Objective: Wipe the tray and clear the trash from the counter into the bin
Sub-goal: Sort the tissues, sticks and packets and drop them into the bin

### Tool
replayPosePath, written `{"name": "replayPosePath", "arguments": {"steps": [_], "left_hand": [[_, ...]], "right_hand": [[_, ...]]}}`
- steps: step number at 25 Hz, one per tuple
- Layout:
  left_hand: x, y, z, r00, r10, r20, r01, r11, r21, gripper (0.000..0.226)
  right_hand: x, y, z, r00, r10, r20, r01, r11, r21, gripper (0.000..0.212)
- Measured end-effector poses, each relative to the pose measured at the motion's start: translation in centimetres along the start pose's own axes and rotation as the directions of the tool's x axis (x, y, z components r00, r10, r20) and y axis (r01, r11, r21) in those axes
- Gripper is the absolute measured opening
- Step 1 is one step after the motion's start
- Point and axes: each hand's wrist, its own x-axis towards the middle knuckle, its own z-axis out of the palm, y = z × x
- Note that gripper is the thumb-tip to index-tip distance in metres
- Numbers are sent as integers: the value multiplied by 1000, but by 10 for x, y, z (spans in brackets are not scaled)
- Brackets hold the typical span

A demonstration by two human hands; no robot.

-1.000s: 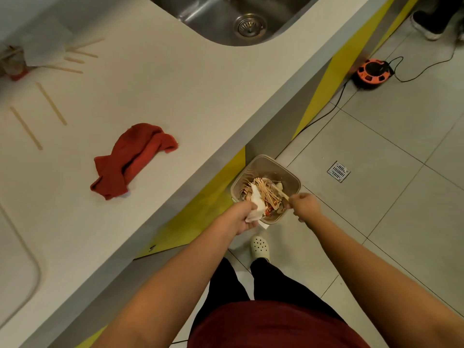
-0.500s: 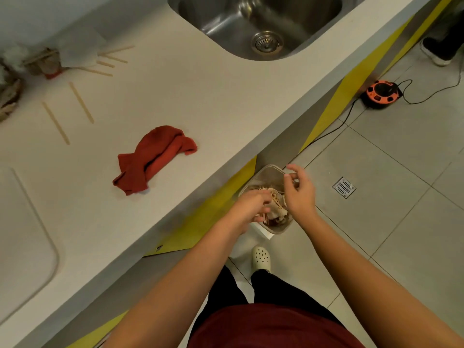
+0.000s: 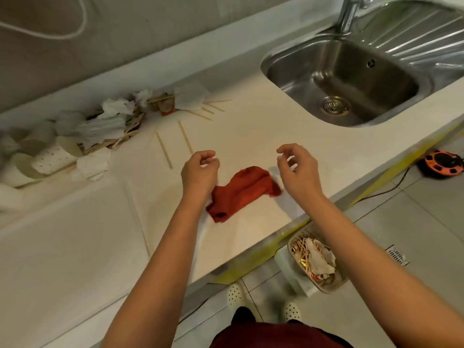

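Cloth (image 3: 242, 192) between both empty hands

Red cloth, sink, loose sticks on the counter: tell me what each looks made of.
Red cloth: soft woven or knitted fabric, matte, lying crumpled in folds. Sink: likely stainless steel, brushed and shiny, with bright reflections and a ribbed drainboard. Loose sticks: probably wood or bamboo, pale tan, thin, straight and dull; too small to tell which.

The left forearm hides a corner of the red cloth (image 3: 242, 190); the tap (image 3: 347, 13) is cut off above.
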Motion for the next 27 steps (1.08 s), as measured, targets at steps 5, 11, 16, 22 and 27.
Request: {"name": "replayPosePath", "arguments": {"steps": [5,11,16,22,27], "left_hand": [[68,-8,-60,978,72,-195,-40,986,165,26],[135,-43,-93,981,75,-179,12,897,442,64],[161,-53,-97,982,155,-109,-14,631,775,89],[195,-56,-112,958,209,-196,-58,811,582,38],[220,-50,-120,955,133,-264,-4,899,438,17]], "right_hand": [[29,-39,68,981,-49,187,77,987,-144,15],[63,-60,141,916,12,400,147,920,-364,21],[74,-67,188,876,159,456,140,820,-555,37],[94,-69,225,925,138,355,158,710,-687,26],[109,-74,238,930,249,271,46,652,-757,27]]}}
